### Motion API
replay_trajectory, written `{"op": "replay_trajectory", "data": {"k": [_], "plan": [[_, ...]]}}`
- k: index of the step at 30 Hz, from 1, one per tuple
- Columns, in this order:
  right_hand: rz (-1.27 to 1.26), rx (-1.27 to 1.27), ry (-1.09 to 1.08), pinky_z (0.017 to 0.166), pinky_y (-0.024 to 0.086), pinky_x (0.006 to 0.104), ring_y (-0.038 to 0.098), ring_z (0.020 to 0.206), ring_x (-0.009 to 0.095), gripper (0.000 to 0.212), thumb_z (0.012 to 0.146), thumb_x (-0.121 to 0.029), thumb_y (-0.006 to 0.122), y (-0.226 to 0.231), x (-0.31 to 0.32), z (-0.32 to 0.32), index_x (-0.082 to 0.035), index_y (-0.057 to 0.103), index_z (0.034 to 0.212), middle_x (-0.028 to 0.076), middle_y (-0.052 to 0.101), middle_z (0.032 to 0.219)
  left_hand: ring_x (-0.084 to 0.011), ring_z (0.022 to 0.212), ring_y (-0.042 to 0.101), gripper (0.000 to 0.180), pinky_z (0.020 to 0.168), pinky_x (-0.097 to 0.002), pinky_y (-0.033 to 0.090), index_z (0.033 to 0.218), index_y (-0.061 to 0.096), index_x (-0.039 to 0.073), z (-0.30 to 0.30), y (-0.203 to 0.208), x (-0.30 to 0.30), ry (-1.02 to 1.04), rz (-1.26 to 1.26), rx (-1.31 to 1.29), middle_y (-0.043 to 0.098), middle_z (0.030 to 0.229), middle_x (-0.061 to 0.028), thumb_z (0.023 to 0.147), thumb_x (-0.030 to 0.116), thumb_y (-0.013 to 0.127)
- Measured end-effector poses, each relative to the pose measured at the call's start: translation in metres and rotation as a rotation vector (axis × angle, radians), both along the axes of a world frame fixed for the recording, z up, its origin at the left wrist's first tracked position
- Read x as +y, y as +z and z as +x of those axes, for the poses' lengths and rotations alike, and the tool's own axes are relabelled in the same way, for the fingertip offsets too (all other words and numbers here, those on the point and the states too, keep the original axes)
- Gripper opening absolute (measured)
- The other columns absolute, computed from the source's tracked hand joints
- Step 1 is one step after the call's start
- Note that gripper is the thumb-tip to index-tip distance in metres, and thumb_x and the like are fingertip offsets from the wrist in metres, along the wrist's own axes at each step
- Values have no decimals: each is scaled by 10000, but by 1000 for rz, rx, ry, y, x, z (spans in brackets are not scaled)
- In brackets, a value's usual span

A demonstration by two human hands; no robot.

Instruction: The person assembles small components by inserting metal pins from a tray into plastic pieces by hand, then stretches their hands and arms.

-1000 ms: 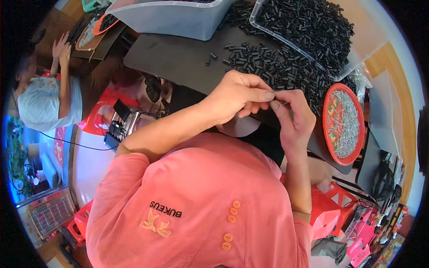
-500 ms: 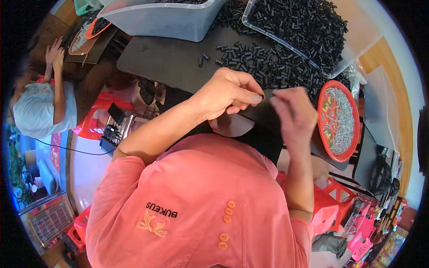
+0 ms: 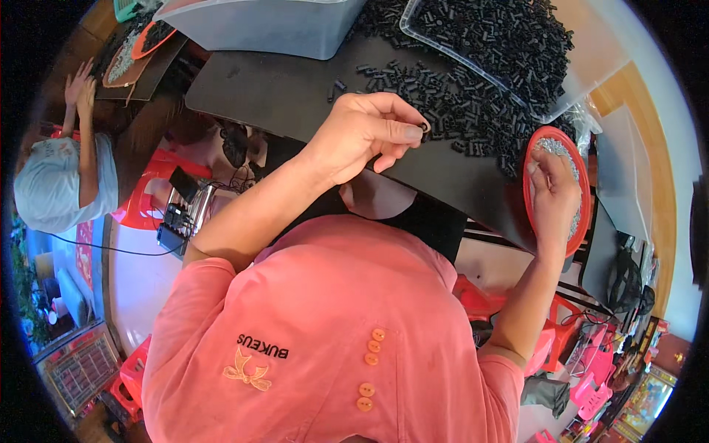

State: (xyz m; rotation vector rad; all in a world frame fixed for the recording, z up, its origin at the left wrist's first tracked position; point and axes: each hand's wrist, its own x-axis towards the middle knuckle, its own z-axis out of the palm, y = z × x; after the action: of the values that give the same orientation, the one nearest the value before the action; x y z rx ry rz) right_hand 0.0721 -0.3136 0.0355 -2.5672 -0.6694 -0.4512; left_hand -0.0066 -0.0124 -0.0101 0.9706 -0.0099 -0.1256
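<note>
My left hand is above the table's near edge, thumb and forefinger pinched on a small black plastic piece. Most of that piece is covered by the fingertips. Over at the right, my right hand reaches into a red oval plate of small silvery metal pieces. Its fingers are drawn together at the pile, and whatever lies between them is too small to make out. Beyond my left hand, loose black tube-shaped pieces are scattered across the dark table.
A clear plastic bin tipped toward me spills black pieces at the back right. Another translucent bin stands at the back left. Someone in a light blue shirt sits far left, beside a red stool.
My right hand has moved right, from beside my left hand to the metal pieces in the red plate. My left hand keeps its pinch on the black piece, slightly higher in view.
</note>
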Motion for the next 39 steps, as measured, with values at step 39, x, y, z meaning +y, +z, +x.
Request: {"op": "replay_trajectory", "data": {"k": [39], "plan": [[-228, -211, 209, 742, 434, 438, 580, 876, 316, 243, 748, -116, 735, -8, -3, 13, -108, 689, 987, 97, 585, 892, -124, 599, 595, 134, 460, -237, 444, 972, 671, -70, -10, -8, 5, 28, 11, -74, 667, 821, -122, 858, -1, 683]]}}
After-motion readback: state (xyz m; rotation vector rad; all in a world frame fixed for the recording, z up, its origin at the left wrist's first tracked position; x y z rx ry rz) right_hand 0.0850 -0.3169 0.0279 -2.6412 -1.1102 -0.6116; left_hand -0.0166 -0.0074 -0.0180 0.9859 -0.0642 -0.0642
